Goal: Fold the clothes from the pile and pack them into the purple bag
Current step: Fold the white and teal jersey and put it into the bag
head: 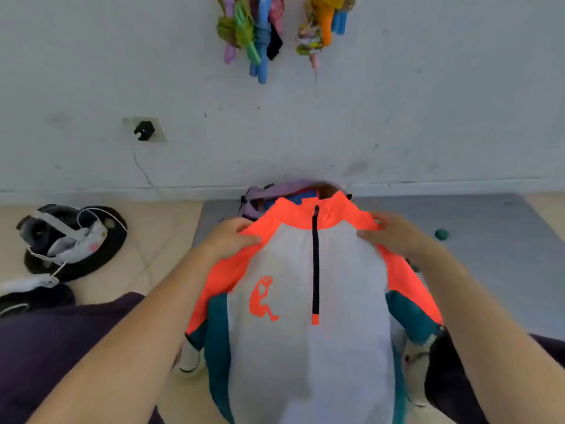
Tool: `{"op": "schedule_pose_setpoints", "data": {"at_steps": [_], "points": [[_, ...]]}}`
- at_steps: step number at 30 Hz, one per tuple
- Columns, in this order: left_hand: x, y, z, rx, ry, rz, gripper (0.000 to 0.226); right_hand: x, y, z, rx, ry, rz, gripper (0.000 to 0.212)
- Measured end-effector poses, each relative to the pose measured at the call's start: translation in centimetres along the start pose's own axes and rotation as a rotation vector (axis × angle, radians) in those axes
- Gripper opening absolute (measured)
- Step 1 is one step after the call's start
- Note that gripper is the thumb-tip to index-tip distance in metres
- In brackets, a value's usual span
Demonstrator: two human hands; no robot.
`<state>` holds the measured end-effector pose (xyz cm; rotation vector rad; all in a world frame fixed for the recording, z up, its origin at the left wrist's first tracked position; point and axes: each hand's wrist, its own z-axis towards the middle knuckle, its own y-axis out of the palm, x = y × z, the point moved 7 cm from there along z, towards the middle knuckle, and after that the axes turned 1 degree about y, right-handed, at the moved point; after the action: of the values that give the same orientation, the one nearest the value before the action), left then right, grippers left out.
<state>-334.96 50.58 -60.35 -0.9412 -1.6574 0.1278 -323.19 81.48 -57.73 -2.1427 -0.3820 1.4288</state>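
Evidently the folding step is just beginning: the white, orange and teal jacket point(308, 316) is hanging front-up between the arms, its collar reaching the purple bag point(260, 194) standing open against the wall. The left hand point(232, 237) and right hand point(388, 231) are each pinching a shoulder. Next, I judge, it needs laying flat and sleeves turning in.

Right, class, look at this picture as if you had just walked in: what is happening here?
A person is holding up a white, orange and teal zip-neck top by its shoulders. The left hand grips one orange shoulder and the right hand grips the other, so the top hangs open facing the camera, not yet folded. Just behind it, against the wall, the purple bag sits open on a grey mat, with something blue and something brown already inside.
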Motion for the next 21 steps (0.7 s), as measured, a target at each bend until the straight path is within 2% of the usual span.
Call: {"op": "schedule_pose_setpoints", "data": {"at_steps": [1, 3, 5, 8, 10, 14, 17, 21], "points": [[-3.8, 2.3, 1.7, 0.01, -0.065, 0.032, 0.039, 3.9, 2.5, 2.0, 0.012, 0.084, -0.082, 0.037], [-10.5, 6.5, 4.0, -0.009, -0.194, 0.078, 0.049, 11.2, 7.4, 4.6, 0.006, 0.231, -0.071, 0.045], [-15.6, 9.9, 5.7, -0.048, -0.274, 0.117, 0.05, 16.6, 10.9, 6.1, 0.011, 0.305, -0.055, 0.039], [-20.5, 13.3, 7.9, -0.063, -0.296, 0.216, 0.049, 21.7, 14.3, 8.4, 0.028, 0.318, -0.11, 0.033], [-22.2, 14.8, 9.1, -0.058, -0.274, 0.264, 0.048, 23.6, 15.6, 9.9, 0.045, 0.301, -0.179, 0.037], [-23.7, 16.8, 10.7, -0.044, -0.266, 0.34, 0.046, 25.5, 17.9, 11.7, -0.027, 0.276, -0.359, 0.044], [-24.3, 18.1, 10.6, -0.079, -0.314, 0.361, 0.039, 26.1, 18.7, 11.4, -0.058, 0.33, -0.439, 0.036], [-25.0, 18.7, 9.8, -0.168, -0.319, 0.556, 0.027, 27.1, 19.3, 10.2, -0.193, 0.319, -0.55, 0.024]]}}
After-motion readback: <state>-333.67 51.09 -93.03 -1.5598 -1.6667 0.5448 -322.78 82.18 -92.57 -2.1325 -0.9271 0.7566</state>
